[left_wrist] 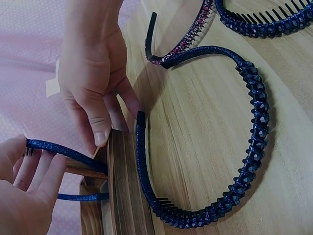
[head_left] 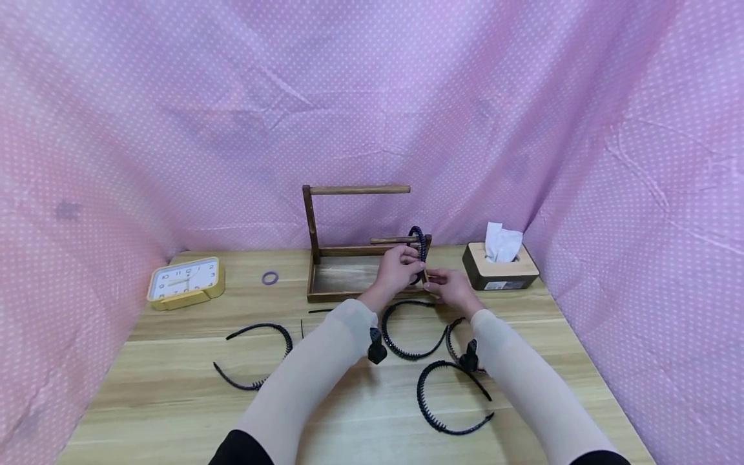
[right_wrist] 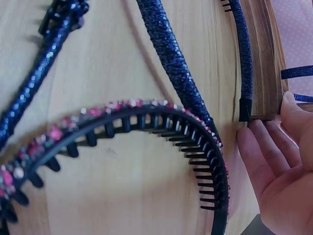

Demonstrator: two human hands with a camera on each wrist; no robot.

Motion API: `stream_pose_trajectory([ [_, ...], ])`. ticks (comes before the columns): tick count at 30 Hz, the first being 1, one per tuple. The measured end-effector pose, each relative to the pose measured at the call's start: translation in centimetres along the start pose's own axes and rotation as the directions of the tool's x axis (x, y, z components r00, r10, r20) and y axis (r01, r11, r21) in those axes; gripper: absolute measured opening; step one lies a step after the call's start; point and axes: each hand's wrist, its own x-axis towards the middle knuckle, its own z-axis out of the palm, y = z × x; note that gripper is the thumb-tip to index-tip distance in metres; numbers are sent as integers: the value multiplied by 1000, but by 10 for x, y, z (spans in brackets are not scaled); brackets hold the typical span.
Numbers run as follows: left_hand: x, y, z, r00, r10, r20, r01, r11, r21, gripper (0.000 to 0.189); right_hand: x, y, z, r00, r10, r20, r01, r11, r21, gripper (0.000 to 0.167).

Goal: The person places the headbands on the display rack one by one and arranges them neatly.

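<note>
My left hand (head_left: 400, 268) pinches a dark blue glittery headband (left_wrist: 68, 152), whose beaded arch (head_left: 421, 237) stands over the right end of the lower rod (head_left: 391, 240) on a brown wooden rack (head_left: 331, 296). At the rack's right front corner, my right hand (head_left: 450, 289) grips the tray wall (left_wrist: 124, 181), thumb on top and fingers against the outside. Just in front of that wall lies another dark beaded headband (left_wrist: 257, 132). A headband with pink and clear stones (right_wrist: 134, 104) lies below the right hand, its comb teeth facing inward.
More dark headbands lie on the table, one at front right (head_left: 427, 410) and one at left (head_left: 287, 339). A yellow clock (head_left: 187, 283) and a purple ring (head_left: 270, 278) are left of the rack, a tissue box (head_left: 501, 274) right. Pink dotted cloth (head_left: 372, 116) hangs behind.
</note>
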Motion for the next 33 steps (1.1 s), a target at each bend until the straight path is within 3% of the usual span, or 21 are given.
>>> stream_pose_trajectory([
  [5, -2, 0, -3, 1000, -3, -2, 3, 1000, -8, 29, -1, 0, 1, 1000, 3, -1, -3, 1000, 3, 49],
  [8, -6, 0, -10, 1000, 4, -25, -3, 999, 35, 31, 0, -1, 2, 1000, -11, 5, 11, 1000, -5, 49],
  [12, -19, 5, -25, 998, 39, -46, -33, 992, 125, 32, -1, 0, 2, 1000, -22, 14, 22, 1000, 15, 49],
  [15, -32, 15, -40, 998, 49, -27, -45, 989, 141, 33, -3, 0, 0, 1000, -16, 16, 15, 999, 39, 50],
  [19, -46, 26, -69, 997, 70, 13, -71, 987, 146, 33, -3, 0, -2, 1000, -16, 23, 15, 999, 43, 50],
  [22, -59, 29, -98, 993, 114, 33, -118, 973, 201, 34, 0, 1, -2, 999, -21, 26, 20, 999, 37, 50],
  [28, -94, 28, -157, 982, 186, 44, -189, 909, 372, 35, 6, 2, -1, 1000, -12, 22, 11, 999, 46, 51],
  [33, -124, 19, -197, 982, 166, 84, -186, 858, 479, 32, 8, 1, -1, 1000, -6, 27, 4, 998, 68, 51],
])
